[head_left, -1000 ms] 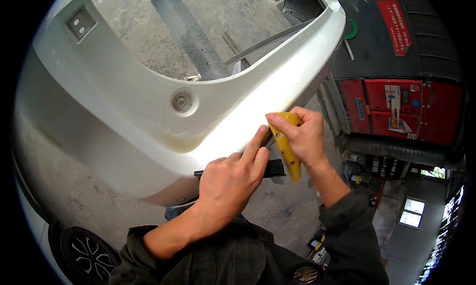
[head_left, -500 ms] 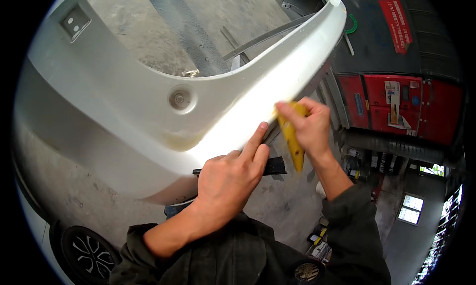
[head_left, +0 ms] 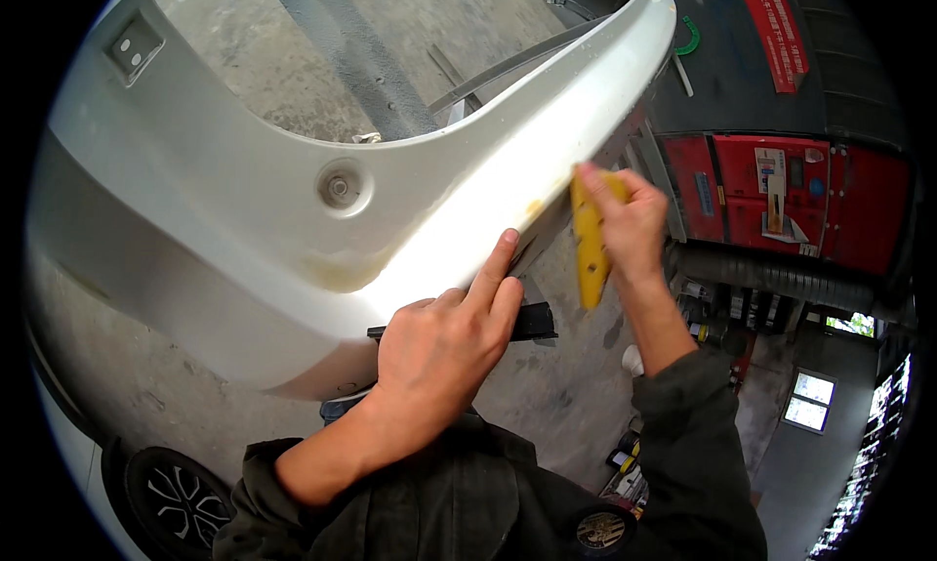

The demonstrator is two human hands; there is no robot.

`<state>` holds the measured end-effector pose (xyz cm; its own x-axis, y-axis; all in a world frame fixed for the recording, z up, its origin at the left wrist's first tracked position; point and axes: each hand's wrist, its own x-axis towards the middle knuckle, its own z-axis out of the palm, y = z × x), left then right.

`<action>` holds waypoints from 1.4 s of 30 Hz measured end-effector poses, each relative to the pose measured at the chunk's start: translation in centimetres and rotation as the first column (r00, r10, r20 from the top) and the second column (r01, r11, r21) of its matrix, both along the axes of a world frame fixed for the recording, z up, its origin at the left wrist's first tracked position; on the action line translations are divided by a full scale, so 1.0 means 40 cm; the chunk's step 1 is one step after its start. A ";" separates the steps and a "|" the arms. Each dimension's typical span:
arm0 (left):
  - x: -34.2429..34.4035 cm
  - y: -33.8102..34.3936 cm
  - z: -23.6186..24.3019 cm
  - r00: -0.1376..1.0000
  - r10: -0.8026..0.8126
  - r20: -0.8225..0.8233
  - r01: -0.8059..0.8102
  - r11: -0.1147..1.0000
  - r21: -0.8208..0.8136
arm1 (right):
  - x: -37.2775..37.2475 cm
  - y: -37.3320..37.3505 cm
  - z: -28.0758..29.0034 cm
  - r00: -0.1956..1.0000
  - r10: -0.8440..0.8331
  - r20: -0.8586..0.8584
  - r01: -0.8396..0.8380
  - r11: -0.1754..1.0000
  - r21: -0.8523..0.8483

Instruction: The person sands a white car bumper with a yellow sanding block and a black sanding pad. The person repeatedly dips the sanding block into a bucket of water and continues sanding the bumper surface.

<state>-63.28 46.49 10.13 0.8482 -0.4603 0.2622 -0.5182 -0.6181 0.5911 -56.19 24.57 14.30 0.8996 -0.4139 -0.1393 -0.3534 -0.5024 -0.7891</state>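
Observation:
A white car bumper (head_left: pixel 244 209) lies across the view, with a bright sheen along its ridge and a yellowish patch (head_left: pixel 534 207) near its edge. My left hand (head_left: pixel 439 341) bends over the near edge, its index finger stretched along the surface and its other fingers curled against the bumper; their tips are hidden. Beneath that hand runs a black strip (head_left: pixel 533 322), whose attachment I cannot make out. Farther right, my right hand (head_left: pixel 632 229) pinches a folded yellow sanding sheet with holes (head_left: pixel 590 244), its upper end at the bumper's edge. The right hand is slightly blurred.
Red cabinets (head_left: pixel 771 200) and a dark surface with a green curved piece (head_left: pixel 688 36) stand at the right. Cans (head_left: pixel 625 454) sit on the floor. A car wheel (head_left: pixel 178 498) is at lower left, and a grey textured strip (head_left: pixel 356 58) lies beyond the bumper.
My right hand and the yellow sanding sheet have moved up and right along the bumper's edge, uncovering the yellowish patch. My left hand keeps its place on the bumper; the whole view has shifted slightly.

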 end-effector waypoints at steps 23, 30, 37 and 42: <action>-0.015 -0.015 -0.007 0.997 0.078 -0.007 -0.078 0.997 -0.001 | 0.031 0.057 0.055 0.896 0.199 -0.396 -0.272 0.953 -0.137; -0.010 -0.029 -0.011 0.994 0.104 -0.039 -0.105 0.993 -0.047 | 0.018 0.074 0.066 0.895 0.215 -0.391 -0.284 0.950 -0.128; 0.001 -0.026 -0.011 0.995 0.073 -0.071 -0.075 0.997 -0.033 | 0.034 0.066 0.057 0.883 0.262 -0.390 -0.355 0.916 -0.188; 0.005 -0.026 -0.004 0.994 0.043 -0.099 -0.045 0.999 -0.023 | 0.004 0.066 0.043 0.909 0.230 -0.347 -0.310 0.930 -0.195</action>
